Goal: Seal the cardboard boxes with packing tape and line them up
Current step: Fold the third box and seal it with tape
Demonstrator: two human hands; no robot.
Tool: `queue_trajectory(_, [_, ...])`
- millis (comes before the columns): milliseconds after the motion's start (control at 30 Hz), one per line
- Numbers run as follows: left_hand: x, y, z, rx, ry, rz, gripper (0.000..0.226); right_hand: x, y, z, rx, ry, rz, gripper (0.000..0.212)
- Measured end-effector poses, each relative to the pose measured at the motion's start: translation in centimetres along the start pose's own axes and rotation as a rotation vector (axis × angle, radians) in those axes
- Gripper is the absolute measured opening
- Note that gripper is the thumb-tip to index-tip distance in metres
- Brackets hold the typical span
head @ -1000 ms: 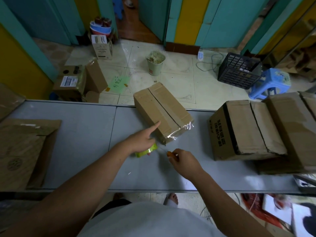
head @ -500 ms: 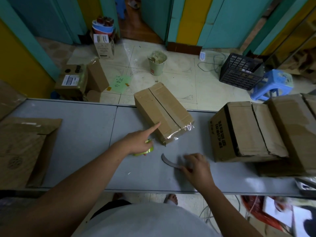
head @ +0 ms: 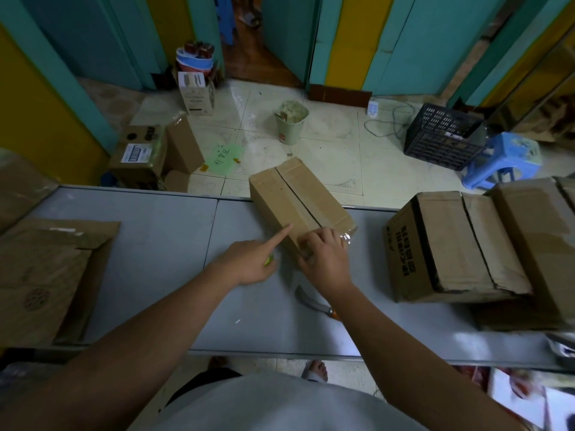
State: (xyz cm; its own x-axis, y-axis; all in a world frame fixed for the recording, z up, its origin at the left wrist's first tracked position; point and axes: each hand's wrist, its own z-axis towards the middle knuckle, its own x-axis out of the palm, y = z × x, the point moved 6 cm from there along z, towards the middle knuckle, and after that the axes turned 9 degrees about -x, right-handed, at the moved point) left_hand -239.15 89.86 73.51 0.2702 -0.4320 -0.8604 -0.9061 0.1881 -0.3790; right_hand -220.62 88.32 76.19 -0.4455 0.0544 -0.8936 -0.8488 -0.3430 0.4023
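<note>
A long cardboard box [head: 298,194] lies at an angle on the grey table [head: 149,244], with clear tape along its top seam and loose tape at its near end. My left hand [head: 252,262] grips a green tape roll [head: 269,260], mostly hidden under the palm, and its index finger touches the box's near left edge. My right hand [head: 325,256] lies flat against the box's near end, fingers spread on the tape. A curved knife [head: 311,303] with an orange handle rests on the table just below my right wrist.
Two larger cardboard boxes [head: 451,244] stand side by side at the table's right. Flattened cardboard [head: 46,275] covers the left end. Beyond the table, the floor holds small boxes, a green bin [head: 291,121], a black crate [head: 441,135] and a blue stool [head: 504,160].
My right hand put the knife down on the table, then moved up onto the box's near end. My left hand stayed in place with the tape roll.
</note>
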Motion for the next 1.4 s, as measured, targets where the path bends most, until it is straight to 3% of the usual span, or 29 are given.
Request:
queue_trajectory(200, [0.4, 3.3, -1.6, -0.08, -0.135, 0.152, 0.11, 0.6, -0.5, -0.4, -0.007, -0.022, -0.025, 0.028])
queue_trajectory(400, [2.9, 4.8, -2.4, -0.217, -0.107, 0.125, 0.13, 0.1, -1.3, -0.3, -0.075, 0.046, 0.05, 0.046])
queue_trajectory(500, [2.9, 5.2, -2.5, -0.283, -0.161, 0.06, 0.132, -1.7, -2.2, 0.3, -0.066, -0.013, 0.122, 0.041])
queue_trajectory(567, [1.9, 5.2, -2.7, -0.291, -0.258, 0.008, 0.119, -3.3, -3.9, 1.0, 0.028, -0.109, 0.135, 0.035])
queue_trajectory(633, [0.7, 4.6, -2.5, -0.245, -0.348, -0.071, 0.08, -4.3, -6.3, 1.7, 0.195, -0.156, 0.16, 0.036])
queue_trajectory(700, [0.1, 3.1, -2.0, -0.194, -0.359, -0.197, 0.045, -4.3, -8.4, 2.2, 0.328, -0.098, 0.246, 0.04])
queue_trajectory(733, [0.2, 2.2, -1.4, -0.192, -0.328, -0.29, 0.039, -4.0, -9.0, 2.3, 0.364, -0.055, 0.335, 0.042])
queue_trajectory(800, [0.8, 0.5, -0.2, -0.244, -0.223, -0.517, 0.044, -3.4, -9.4, 2.1, 0.378, -0.01, 0.489, 0.039])
queue_trajectory(867, [1.2, -1.0, 0.8, -0.286, -0.136, -0.746, 0.05, -3.5, -9.5, 1.7, 0.358, -0.023, 0.498, 0.034])
queue_trajectory(1000, [0.6, -1.3, 0.9, -0.244, -0.181, -0.918, 0.056, -2.9, -8.3, 0.2, 0.331, 0.012, 0.489, 0.036])
queue_trajectory(1167, [0.3, 1.3, 0.1, -0.222, -0.133, -0.812, 0.065, -1.2, -5.5, -2.4, 0.213, 0.102, 0.43, 0.039])
queue_trajectory(1267, [0.0, 1.2, -0.3, -0.115, -0.141, -0.591, 0.06, -1.0, -5.1, -3.0, 0.172, 0.068, 0.317, 0.042])
queue_trajectory(1400, [-1.3, -0.6, -0.6, 0.058, -0.255, -0.252, 0.047, -1.6, -3.6, -2.3, -0.022, 0.02, 0.137, 0.035])
